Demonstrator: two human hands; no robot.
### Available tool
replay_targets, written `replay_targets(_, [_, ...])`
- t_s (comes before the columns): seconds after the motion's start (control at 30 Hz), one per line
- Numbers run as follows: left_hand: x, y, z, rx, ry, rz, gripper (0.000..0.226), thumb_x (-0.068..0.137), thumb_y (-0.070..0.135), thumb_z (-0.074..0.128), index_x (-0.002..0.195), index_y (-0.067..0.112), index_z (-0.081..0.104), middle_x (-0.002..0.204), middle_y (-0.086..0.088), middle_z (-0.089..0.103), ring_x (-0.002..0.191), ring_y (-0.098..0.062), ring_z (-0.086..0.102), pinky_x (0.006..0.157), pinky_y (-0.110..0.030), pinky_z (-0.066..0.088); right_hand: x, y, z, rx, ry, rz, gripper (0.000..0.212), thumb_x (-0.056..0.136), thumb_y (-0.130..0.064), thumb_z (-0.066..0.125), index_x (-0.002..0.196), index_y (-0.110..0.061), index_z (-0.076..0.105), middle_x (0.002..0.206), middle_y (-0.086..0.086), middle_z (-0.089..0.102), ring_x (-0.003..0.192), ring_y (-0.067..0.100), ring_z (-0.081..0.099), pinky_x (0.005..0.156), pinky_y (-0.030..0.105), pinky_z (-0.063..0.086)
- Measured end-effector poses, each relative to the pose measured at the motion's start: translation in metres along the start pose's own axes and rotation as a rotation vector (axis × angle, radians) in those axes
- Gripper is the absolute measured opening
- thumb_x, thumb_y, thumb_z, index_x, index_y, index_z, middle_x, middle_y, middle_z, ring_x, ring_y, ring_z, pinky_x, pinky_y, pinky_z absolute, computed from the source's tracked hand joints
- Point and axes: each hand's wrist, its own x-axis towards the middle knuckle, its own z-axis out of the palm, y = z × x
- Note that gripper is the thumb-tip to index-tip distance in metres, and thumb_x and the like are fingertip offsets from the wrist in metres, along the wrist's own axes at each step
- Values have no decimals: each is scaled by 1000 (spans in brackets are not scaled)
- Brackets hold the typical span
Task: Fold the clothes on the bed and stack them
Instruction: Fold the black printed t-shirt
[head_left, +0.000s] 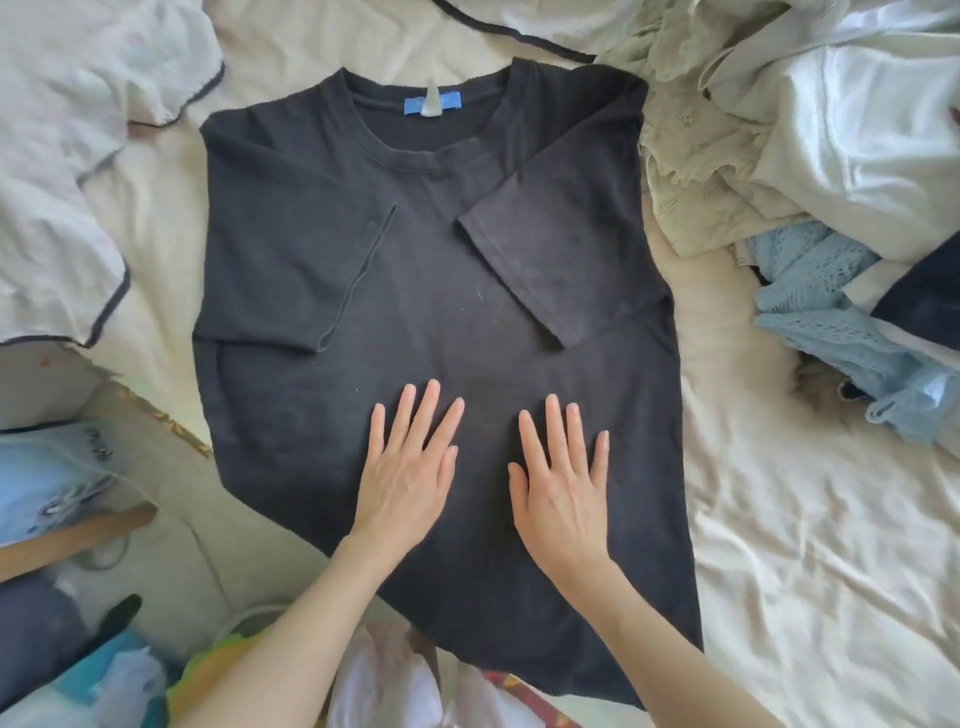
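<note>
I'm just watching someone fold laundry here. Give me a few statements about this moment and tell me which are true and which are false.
1. Both hands lie flat on the black T-shirt. True: left hand, right hand.
2. Both sleeves are folded inward. True.
3. The neck label is red. False: the label is blue.
4. The unfolded pile lies on the person's left. False: it is on the right.
5. The shirt is rolled up. False: it lies spread out.
</note>
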Motion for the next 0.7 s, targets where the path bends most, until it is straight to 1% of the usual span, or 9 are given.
replay_targets(0.1, [-33,-14,1,3,-18,-5,50,97,31,27,142,16,43,149,-13,37,138,-34,33,109,-55,25,-26,-21,6,-47,-78,2,53,87,-30,64,136,-13,52,145,12,43,136,34,37,107,60,27])
replay_targets(0.17, [-49,-31,-1,-59,46,-85,45,99,27,39,143,15,41,151,-14,33,140,-35,29,110,-55,22,-35,-33,9,-58,-73,-18,54,85,-30,66,134,-13,53,144,13,45,135,35,39,104,62,28])
replay_targets(0.3, [-59,-94,-6,-300,186,-387,59,98,21,44,151,14,19,158,-13,11,146,-31,7,115,-49,9,-43,-57,19,-62,-33,-108,55,83,-30,69,133,-12,55,142,14,47,133,36,41,102,64,30])
replay_targets(0.4, [-60,-141,-7,-414,228,-502,64,100,24,40,152,13,4,159,-13,0,147,-29,1,117,-42,8,-50,-76,30,-65,-62,-90,57,85,-28,67,137,-10,50,145,15,43,135,37,38,104,63,29])
replay_targets(0.47, [-59,-160,-5,-570,228,-525,66,100,25,40,152,13,0,160,-9,-2,147,-24,1,116,-35,7,-55,-86,37,-47,-71,-38,57,91,-29,60,142,-9,42,150,15,35,140,35,30,109,61,22])
replay_targets(0.53, [-56,-170,-3,-751,209,-522,68,99,26,45,152,16,2,160,-4,4,146,-20,9,116,-33,12,-58,-93,44,-41,-80,-4,57,95,-31,51,146,-11,34,154,13,27,143,33,21,112,58,16])
replay_targets(0.6, [-51,-174,1,-931,216,-579,67,97,28,51,151,18,13,156,-1,22,140,-18,26,113,-34,27,-62,-96,48,-56,-64,1,57,96,-30,51,147,-11,32,155,13,25,144,32,20,113,57,16])
replay_targets(0.67, [-49,-176,7,-1112,256,-680,50,95,31,54,139,16,36,134,0,48,119,-17,48,96,-31,42,-66,-95,50,-59,-57,-6,57,95,-27,52,147,-11,33,154,13,26,144,33,21,113,56,17])
replay_targets(0.7, [-50,-176,12,-1160,254,-715,39,94,33,55,127,15,46,120,1,55,107,-17,54,87,-29,45,-69,-94,50,-55,-61,-10,57,96,-26,51,147,-12,32,155,13,26,144,32,20,113,55,17])
